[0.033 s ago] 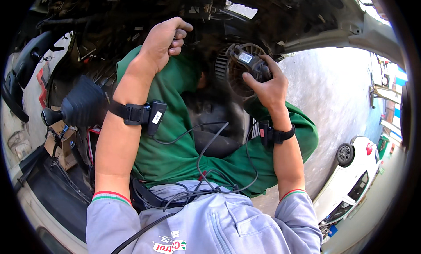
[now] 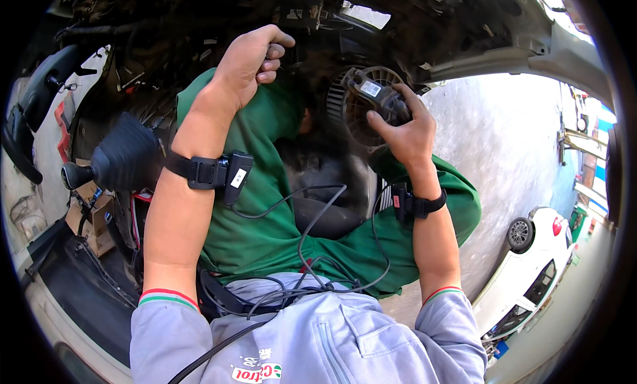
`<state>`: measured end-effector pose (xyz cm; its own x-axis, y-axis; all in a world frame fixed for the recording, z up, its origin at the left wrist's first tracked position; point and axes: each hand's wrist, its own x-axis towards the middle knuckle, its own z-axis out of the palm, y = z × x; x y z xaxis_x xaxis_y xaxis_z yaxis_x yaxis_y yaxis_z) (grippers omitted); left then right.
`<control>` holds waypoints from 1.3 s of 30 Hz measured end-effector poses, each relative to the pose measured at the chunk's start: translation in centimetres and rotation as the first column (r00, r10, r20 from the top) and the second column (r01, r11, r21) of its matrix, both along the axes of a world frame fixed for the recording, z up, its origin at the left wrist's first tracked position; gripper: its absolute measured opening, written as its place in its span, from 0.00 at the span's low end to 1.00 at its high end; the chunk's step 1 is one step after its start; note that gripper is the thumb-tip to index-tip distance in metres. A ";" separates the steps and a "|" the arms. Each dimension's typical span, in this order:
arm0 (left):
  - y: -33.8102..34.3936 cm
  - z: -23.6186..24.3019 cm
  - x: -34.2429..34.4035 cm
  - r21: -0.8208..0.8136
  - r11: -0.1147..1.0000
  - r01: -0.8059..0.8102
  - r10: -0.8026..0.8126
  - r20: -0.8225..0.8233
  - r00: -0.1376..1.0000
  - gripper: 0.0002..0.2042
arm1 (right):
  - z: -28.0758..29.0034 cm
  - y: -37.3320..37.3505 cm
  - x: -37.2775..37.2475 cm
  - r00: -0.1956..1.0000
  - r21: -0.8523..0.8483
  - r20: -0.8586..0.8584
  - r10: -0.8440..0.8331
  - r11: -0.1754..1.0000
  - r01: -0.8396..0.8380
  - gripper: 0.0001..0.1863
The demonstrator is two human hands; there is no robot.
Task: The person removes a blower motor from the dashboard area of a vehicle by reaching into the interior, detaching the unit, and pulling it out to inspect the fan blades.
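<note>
My right hand (image 2: 408, 125) grips a blower motor (image 2: 370, 89), thumb on one side and fingers on the other. The motor has a dark round housing, a pale label and a finned fan wheel (image 2: 334, 102) at its left side. It is held above my right knee. My left hand (image 2: 255, 58) is raised in front of the dark stripped dashboard area, over my left knee. Its fingers are curled in, with the index finger bent forward. Whatever lies inside those fingers, if anything, is hidden.
A gear lever with a black boot (image 2: 126, 155) stands left of my left forearm, and a steering wheel (image 2: 40, 112) farther left. Loose black cables (image 2: 308, 235) run across my lap. An open cardboard box (image 2: 99, 225) sits at left. Outside, a white car (image 2: 531, 271) stands at right.
</note>
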<state>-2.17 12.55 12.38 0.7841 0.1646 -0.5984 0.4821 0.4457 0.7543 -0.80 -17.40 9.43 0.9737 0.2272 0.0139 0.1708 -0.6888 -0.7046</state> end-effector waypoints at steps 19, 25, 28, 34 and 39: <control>-0.7 0.2 0.4 -0.007 0.999 0.053 -0.053 -0.019 0.998 0.10 | -2.9 1.4 0.1 0.942 -0.324 0.251 0.224 0.936 -0.137 0.33; -0.9 0.1 0.4 -0.023 0.997 0.072 -0.073 -0.034 0.997 0.09 | -3.0 1.6 -0.1 0.943 -0.348 0.239 0.231 0.927 -0.139 0.35; -0.8 0.2 0.4 -0.015 0.997 0.078 -0.079 -0.049 0.996 0.09 | -3.0 1.6 -0.4 0.938 -0.342 0.273 0.215 0.933 -0.114 0.35; -0.4 -0.3 0.6 -0.015 0.995 0.094 -0.094 -0.036 0.995 0.09 | 1.5 0.5 -1.2 0.954 -0.240 0.261 0.149 0.967 -0.085 0.34; -0.7 -0.1 0.6 0.008 0.988 0.152 -0.151 -0.033 0.988 0.16 | 5.2 -1.1 -0.7 0.997 0.337 -0.031 -0.068 0.939 0.075 0.29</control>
